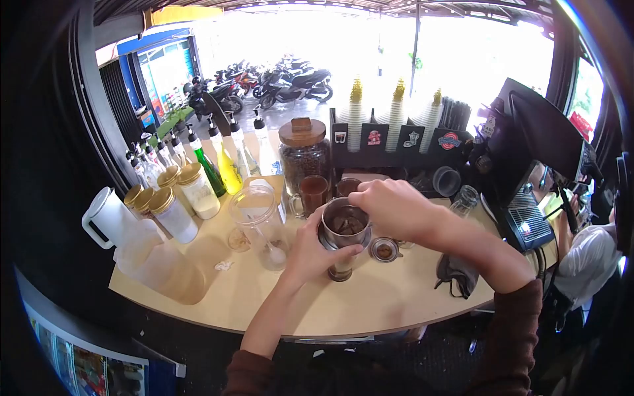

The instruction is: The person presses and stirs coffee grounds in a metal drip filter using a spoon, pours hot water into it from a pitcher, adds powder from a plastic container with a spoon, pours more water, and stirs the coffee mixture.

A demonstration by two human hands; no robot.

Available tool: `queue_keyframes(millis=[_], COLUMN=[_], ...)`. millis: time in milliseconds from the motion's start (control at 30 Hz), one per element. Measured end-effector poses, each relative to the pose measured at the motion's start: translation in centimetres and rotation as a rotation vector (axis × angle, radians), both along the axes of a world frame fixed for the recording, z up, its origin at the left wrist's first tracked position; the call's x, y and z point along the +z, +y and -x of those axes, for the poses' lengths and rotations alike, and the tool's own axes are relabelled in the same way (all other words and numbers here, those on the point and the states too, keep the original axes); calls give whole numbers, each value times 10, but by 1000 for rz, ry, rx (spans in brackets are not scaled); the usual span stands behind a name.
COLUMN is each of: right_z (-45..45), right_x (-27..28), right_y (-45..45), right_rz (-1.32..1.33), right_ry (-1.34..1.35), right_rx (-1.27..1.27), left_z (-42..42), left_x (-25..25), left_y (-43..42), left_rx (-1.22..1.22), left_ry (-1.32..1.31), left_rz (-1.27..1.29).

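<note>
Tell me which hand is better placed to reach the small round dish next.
Probably the right hand: the small round dish lies on its side of the metal cup. The left hand is wrapped around that cup. Whether the right holds something is hidden.

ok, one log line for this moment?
left hand: around metal cup | right hand: curled at cup's rim, anything held not visible | nearby: glass mug, clear jar

The jar (pixel 306 158) stands on the table (pixel 224 309). Left of this jar are pump bottles (pixel 230 168), right of it the cup holder (pixel 391 160), before it a mug (pixel 313 195) and the held vessel (pixel 345 231).
</note>
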State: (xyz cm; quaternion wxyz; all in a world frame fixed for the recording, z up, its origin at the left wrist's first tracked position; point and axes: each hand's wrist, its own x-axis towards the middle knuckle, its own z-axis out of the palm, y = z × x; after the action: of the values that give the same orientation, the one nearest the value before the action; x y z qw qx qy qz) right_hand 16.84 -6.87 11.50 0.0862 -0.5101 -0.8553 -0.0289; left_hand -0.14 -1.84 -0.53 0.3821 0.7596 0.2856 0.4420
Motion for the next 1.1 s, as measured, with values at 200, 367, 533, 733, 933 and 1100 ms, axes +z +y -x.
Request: queue_keyframes(millis=[200, 367, 533, 733, 933, 1100], right_z=[3, 3, 7, 21, 20, 11], right_x=[1, 4, -4, 10, 8, 13], right_y=[-1, -5, 0, -8, -8, -4], right_rz=[42, 167, 42, 71, 45, 85], right_ry=[-31, 18, -3, -173, -146, -81], right_rx=[-42, -43, -40, -101, -95, -49], left_z=[-1, -1, -1, -1, -2, -3], left_x=[-1, 2, -1, 1, 0, 1], left_y=[0, 0, 2, -2, -3, -4], left_rx=[0, -10, -10, -10, -30, -35], left_ry=[-16, -30, -39, -35, -75, -101], left_rz=[-25, -26, -31, -23, -17, -20])
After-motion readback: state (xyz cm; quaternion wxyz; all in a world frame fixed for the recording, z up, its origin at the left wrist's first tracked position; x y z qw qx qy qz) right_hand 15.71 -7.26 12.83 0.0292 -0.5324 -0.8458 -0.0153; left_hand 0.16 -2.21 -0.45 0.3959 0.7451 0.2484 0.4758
